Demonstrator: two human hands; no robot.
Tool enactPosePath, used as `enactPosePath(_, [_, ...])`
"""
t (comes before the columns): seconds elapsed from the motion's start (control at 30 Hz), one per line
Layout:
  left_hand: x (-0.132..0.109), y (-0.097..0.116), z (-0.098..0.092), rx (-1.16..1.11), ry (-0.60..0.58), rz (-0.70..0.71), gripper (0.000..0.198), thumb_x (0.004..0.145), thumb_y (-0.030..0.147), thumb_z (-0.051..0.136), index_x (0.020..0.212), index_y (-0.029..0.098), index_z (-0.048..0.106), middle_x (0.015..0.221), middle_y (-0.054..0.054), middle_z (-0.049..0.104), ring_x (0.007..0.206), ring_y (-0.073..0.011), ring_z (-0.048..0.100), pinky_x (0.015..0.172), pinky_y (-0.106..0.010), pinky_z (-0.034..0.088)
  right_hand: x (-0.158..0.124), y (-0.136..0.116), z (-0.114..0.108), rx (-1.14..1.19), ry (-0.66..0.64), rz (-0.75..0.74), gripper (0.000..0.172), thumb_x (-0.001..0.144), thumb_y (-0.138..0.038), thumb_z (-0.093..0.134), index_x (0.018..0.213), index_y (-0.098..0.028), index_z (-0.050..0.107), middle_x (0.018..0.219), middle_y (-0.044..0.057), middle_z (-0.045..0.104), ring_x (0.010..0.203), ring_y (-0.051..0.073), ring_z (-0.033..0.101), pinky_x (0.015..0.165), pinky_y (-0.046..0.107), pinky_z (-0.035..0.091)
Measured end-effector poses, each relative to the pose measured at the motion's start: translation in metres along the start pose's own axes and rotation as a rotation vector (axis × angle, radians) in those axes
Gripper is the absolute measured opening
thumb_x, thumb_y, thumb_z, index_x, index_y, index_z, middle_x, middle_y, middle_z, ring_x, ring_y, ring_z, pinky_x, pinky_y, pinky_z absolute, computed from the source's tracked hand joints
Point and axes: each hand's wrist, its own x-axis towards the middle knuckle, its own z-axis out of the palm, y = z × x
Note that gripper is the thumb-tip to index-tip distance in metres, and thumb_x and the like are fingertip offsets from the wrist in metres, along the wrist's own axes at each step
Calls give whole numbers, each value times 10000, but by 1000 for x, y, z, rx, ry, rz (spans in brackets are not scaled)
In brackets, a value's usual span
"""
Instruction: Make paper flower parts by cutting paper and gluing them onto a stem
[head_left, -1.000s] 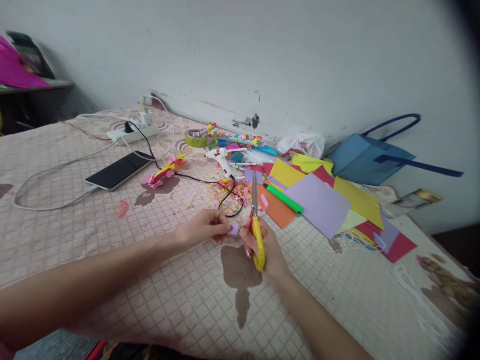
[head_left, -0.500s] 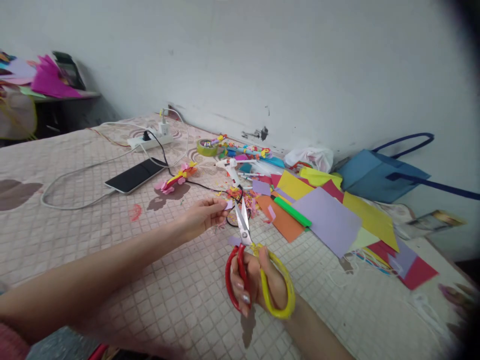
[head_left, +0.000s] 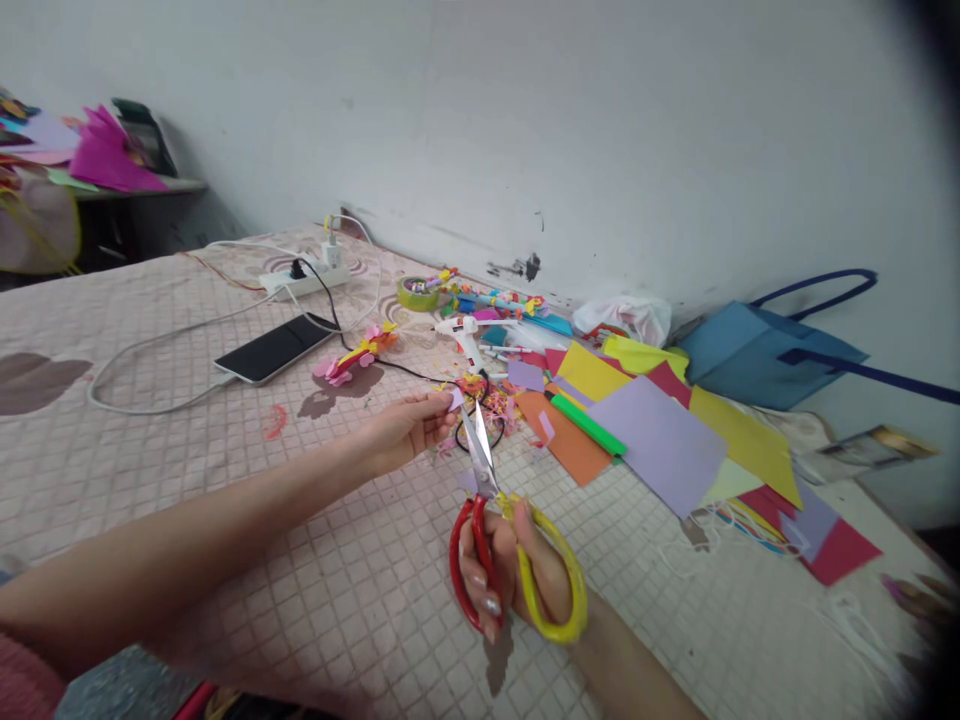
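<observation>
Between the thumb and fingers of my left hand (head_left: 411, 430) is pinched a small piece of lilac paper (head_left: 456, 400). My right hand (head_left: 517, 565) grips a pair of scissors (head_left: 484, 470) with one red and one yellow handle. Their blades are slightly parted, with the tips just below and right of the lilac piece. Another lilac scrap (head_left: 467, 481) lies beside the blades on the tablecloth. Beyond the blades are many small coloured paper clippings (head_left: 510, 408) and the black cord of a white glue gun (head_left: 466, 340).
Coloured paper sheets (head_left: 660, 430) and a green marker-like stick (head_left: 592, 425) lie to the right, before a blue bag (head_left: 765, 345). On the left are a phone (head_left: 276, 348), a power strip (head_left: 304, 280) and a pink-and-yellow paper craft (head_left: 356, 358). Green tape (head_left: 418, 292) stands near the wall.
The lilac piece in my left hand has tilted and risen slightly. The scissors have shifted a little left, and their blades look a bit closer together. The whole view has moved slightly.
</observation>
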Motion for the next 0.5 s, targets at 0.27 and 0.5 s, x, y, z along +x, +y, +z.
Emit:
enactPosePath(0.27, [0, 0, 1, 3, -1, -1, 137, 854, 55, 500, 770, 92, 602, 614, -11, 621, 520, -53, 595, 510, -118, 518, 1, 0, -2, 17, -9, 15, 608, 751, -755, 369, 806, -160, 482, 626, -2, 486, 430, 77, 443, 362, 214, 470])
enactPosePath(0.5, [1, -5, -5, 77, -74, 36, 71, 821, 100, 577, 755, 101, 602, 635, -15, 628, 536, -52, 595, 538, -124, 513, 1, -1, -3, 35, 9, 20, 622, 752, -752, 374, 836, -150, 506, 628, -7, 492, 432, 73, 450, 362, 214, 474])
